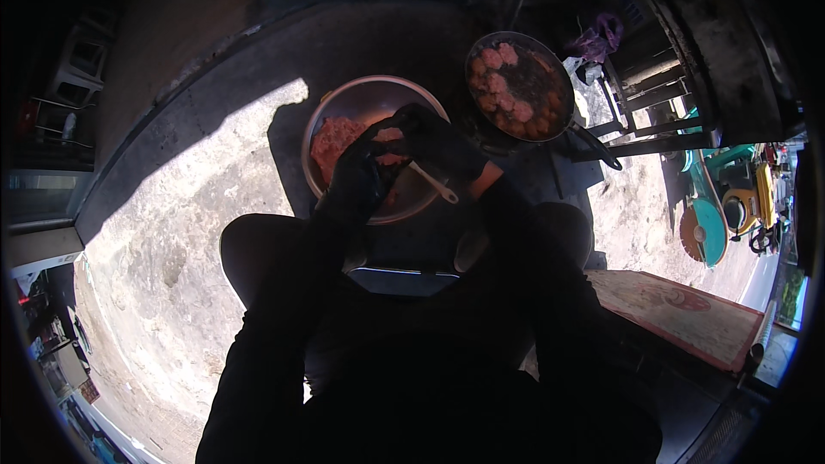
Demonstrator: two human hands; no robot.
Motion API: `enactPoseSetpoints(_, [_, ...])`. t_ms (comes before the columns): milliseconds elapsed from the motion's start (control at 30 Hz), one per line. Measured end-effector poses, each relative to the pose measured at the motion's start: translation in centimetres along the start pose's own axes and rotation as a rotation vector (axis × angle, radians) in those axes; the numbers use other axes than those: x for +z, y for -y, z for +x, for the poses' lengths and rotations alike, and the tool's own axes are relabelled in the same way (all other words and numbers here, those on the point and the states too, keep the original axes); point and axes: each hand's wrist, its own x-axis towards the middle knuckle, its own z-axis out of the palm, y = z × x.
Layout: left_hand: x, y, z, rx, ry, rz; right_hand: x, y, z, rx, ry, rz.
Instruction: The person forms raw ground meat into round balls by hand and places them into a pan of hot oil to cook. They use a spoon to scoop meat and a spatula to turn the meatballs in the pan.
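Both my hands wear black gloves and meet above a wide metal bowl (371, 82). My left hand (359, 179) and my right hand (440, 148) curl together round a small lump of ground meat (390, 157), which shows pink between the dark fingers. Most of the lump is hidden by the gloves. In the bowl's left half lies a larger mass of raw ground meat (333, 142). A pale utensil handle (436, 184) slants out over the bowl's near right rim, beside my right hand; its other end is hidden.
To the right of the bowl, a dark frying pan (524, 77) holds several meat pieces, some pink, some browned, in dark liquid. Its handle (597, 148) points toward the lower right. Farther right are a wooden rack (653, 86), a purple plastic bag (599, 37) and a tool with a round teal blade (706, 234).
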Motion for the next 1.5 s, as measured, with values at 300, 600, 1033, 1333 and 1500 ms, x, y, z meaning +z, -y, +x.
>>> enactPoseSetpoints(300, [1.0, -0.1, 0.2, -0.021, -0.056, -0.003, 0.4, 2.4, -0.8, -0.036, -0.005, -0.23])
enactPoseSetpoints(600, [-0.4, 0.0, 0.7, 0.081, 0.084, 0.195, 2.0, -1.2, 0.1, -0.13, -0.233, -0.131])
enactPoseSetpoints(1033, [0.5, -2.1, 1.3, 0.3, 0.107, 0.938, 4.5, -1.0, -2.7, 0.168, -0.06, 1.21])
enactPoseSetpoints(1333, [1.1, -1.8, 1.4, 0.493, 0.008, 1.188, 1.0, 1.7, -2.5, 0.284, -0.015, 0.705])
enactPoseSetpoints(1500, [0.0, -3.0, 0.6, 0.318, -0.135, 0.647, -12.1, -0.8, 0.9, 0.065, -0.199, -0.662])
